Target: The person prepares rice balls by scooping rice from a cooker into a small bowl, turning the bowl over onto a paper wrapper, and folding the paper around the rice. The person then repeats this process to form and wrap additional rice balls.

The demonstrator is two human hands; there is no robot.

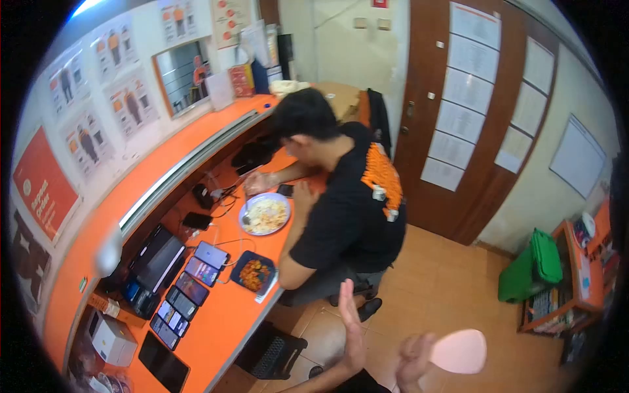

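Note:
My left hand (pixel 352 327) is raised at the bottom centre, seen edge-on, its fingers stretched upward with nothing visible in them. To its right, my right hand (pixel 414 357) is closed round the handle of a pale pink paddle-shaped object (pixel 460 351), whose flat rounded end points right. Both hands are in the air beyond the front edge of the orange counter (pixel 216 347). The two hands are apart.
A seated person in a black shirt (pixel 334 223) leans over a plate of food (pixel 265 214). Several phones (pixel 191 288), a dark food container (pixel 253 272) and a tablet (pixel 163 362) lie on the counter. A black stool (pixel 270 350) stands beneath; a green bin (pixel 532 267) is at right.

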